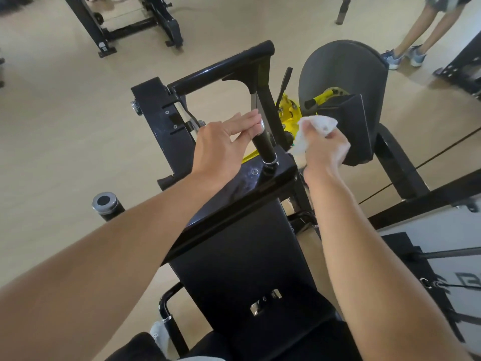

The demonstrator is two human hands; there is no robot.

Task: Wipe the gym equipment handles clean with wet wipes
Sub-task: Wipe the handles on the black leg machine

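Near the bottom of the view, a black upholstered pad [242,269] of the gym machine rises toward a black crossbar [234,196], with both bare forearms reaching over it. From the crossbar's far end a short black handle [263,144] with a silver cap stands tilted. The left hand [221,144] has its fingers straight and together, fingertips touching the silver cap at the top of the handle, gripping nothing. Just right of the handle, the right hand [326,149] is closed around a crumpled white wet wipe [316,128], which bunches out above the fingers and hangs down toward the crossbar; the wipe is near the handle but not touching it. To the left, low by the floor, a silver-capped black post [105,204] sticks up. Beyond the hands are yellow adjustment parts [289,113], a long black bar [221,67] and a rounded grey seat pad [343,74]. Farther off on the pale floor [52,113] stand another black machine frame [135,24], a dark bottle [342,10] whose contents cannot be seen, and another person's legs [421,29] in blue shoes.
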